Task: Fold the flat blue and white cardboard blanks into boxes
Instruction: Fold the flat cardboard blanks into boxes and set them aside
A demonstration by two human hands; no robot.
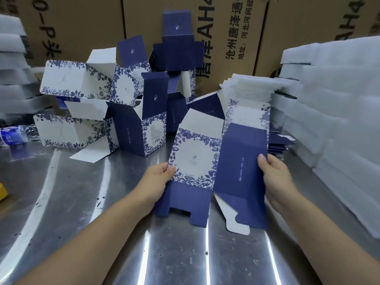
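Brown carton [144, 17] at back: "沧州唐泽通", "地址:河北河间", "AH4". Small print on folded box [153, 136] illegible.

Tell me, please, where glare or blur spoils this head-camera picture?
Head view: bright glare streaks cross the metal table; the white foam stacks at the right look washed out and soft; the blank, gripped by the left hand and right hand, is sharp.

1 view only: a wide-angle camera worn on the person's head looks forward and down across the steel tabletop [67, 212], close in, so the left hand [158, 182] and right hand [276, 177] sit mid-frame and the brown cartons [86, 27] behind curve along the top.
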